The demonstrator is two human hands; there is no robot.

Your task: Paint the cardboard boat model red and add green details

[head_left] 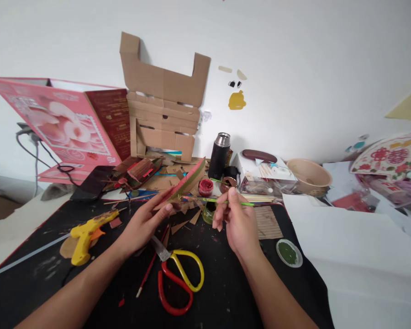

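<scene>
My left hand holds a curved cardboard piece, its face painted red with a green edge, tilted up to the right. In my right hand is a thin paintbrush with a bright green handle, pinched between thumb and fingers. The brush tip points left and is at the lower end of the cardboard; whether it touches is hard to tell. Below the brush stands an open jar of green paint, partly hidden by my right hand. A jar of red paint sits just behind.
Scissors with red and yellow handles lie in front, near a second brush. A yellow glue gun is at left. A green-stained lid lies at right. Behind are a black flask, cardboard scraps and a pink box.
</scene>
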